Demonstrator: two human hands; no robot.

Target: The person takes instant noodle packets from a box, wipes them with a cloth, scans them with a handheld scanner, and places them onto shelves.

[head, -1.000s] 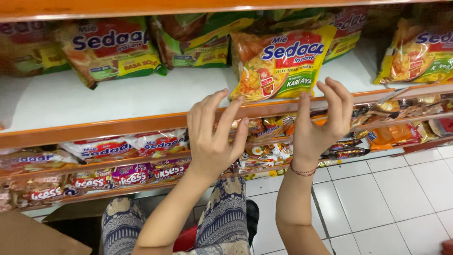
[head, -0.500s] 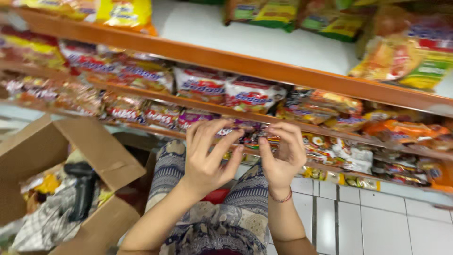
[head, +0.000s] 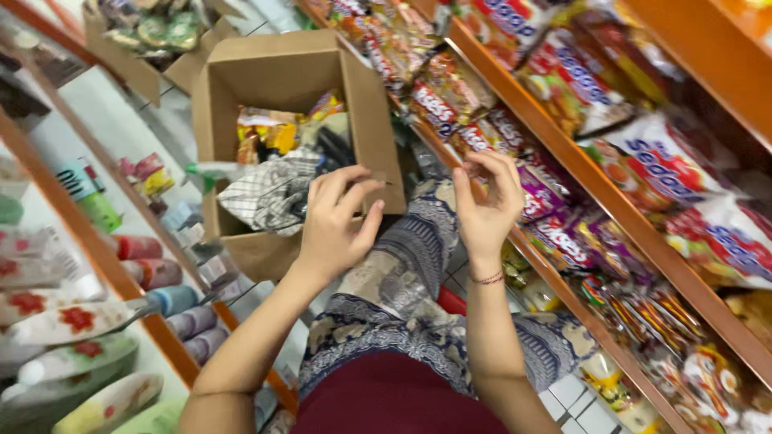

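your left hand (head: 334,221) hovers empty, fingers loosely curled, at the near edge of the open cardboard box (head: 281,72) on the floor; your right hand (head: 486,205) hangs empty too, fingers apart, beside the orange shelf (head: 611,209) of noodle packets (head: 659,165).

Both forearms raised side by side, bare. Left hand (head: 336,221) loosely curled, fingers bent inward. Right hand (head: 485,207) half-closed, red thread bracelet at wrist, holding nothing.
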